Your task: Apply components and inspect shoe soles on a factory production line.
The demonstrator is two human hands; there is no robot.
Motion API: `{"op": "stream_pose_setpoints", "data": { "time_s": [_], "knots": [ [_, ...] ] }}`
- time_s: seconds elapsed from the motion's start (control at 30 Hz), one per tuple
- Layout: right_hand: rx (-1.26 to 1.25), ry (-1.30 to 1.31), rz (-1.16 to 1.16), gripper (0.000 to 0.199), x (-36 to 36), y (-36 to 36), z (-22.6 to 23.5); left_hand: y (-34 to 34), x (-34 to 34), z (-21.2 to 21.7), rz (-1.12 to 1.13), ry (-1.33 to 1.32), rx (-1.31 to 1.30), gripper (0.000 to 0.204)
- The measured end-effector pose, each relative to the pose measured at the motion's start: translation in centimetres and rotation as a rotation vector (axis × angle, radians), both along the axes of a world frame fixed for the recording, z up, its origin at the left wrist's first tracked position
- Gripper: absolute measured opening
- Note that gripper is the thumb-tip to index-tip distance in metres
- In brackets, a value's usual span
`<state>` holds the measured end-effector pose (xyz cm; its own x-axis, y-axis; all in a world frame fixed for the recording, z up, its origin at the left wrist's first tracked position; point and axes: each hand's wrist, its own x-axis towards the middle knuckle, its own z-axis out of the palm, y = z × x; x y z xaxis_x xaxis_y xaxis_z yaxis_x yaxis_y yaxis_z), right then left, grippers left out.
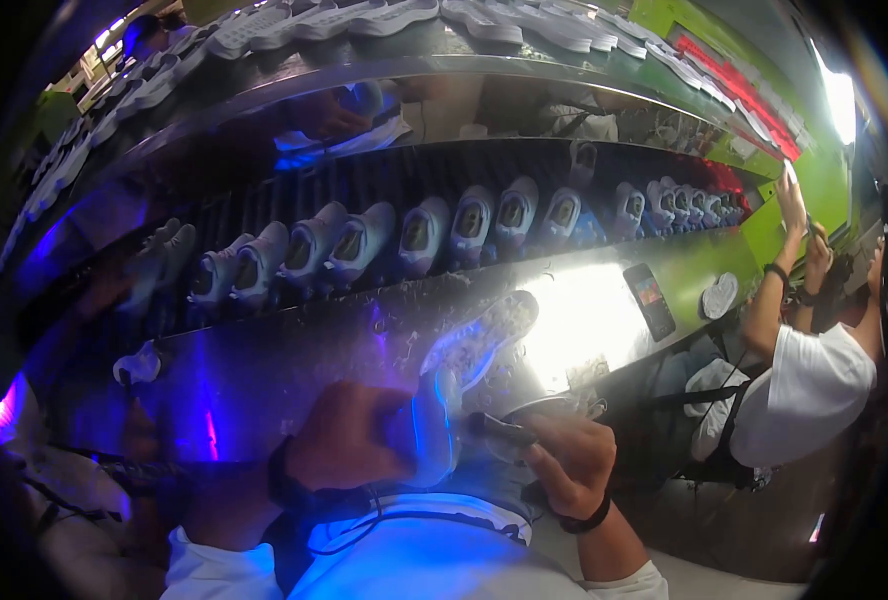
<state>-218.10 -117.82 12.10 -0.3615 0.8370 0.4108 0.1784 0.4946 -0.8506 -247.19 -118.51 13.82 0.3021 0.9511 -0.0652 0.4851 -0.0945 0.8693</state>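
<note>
My left hand (349, 437) is wrapped round a pale shoe sole (435, 428) held upright near my body, and a bright blue line runs along its edge. To its right, my right hand (574, 455) grips a short dark-handled tool (502, 430) that points at the sole; its working end is too blurred to name. Just beyond that hand, the rim of a round dish (544, 401) shows in part. Another pale sole (482, 338) lies on the metal bench (344, 350), its far end patterned.
Behind the bench, a row of pale shoes (424, 232) stands on a dark conveyor (294, 195). Many white soles (384, 18) line the upper shelf. A phone (649, 302) and a white sole-shaped piece (720, 296) lie at right, near a person in white (804, 390). Another person (64, 465) is at left.
</note>
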Motion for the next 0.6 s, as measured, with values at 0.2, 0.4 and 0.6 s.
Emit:
{"op": "stream_pose_setpoints", "data": {
  "time_s": [0.2, 0.4, 0.6],
  "knots": [
    [0.013, -0.034, -0.016, 0.024, -0.6, -1.2, -0.4, -0.2, -0.7, -0.3, 0.011, -0.135, -0.18, 0.036],
    [0.022, -0.085, -0.086, 0.023, -1.0, -2.9, -1.1, -0.2, -1.4, -0.2, 0.053, -0.359, -0.355, 0.028],
    [0.012, -0.18, -0.122, 0.023, -1.0, -4.1, -0.4, -0.8, -2.4, -1.8, 0.018, -0.442, -0.321, 0.046]
  ]
}}
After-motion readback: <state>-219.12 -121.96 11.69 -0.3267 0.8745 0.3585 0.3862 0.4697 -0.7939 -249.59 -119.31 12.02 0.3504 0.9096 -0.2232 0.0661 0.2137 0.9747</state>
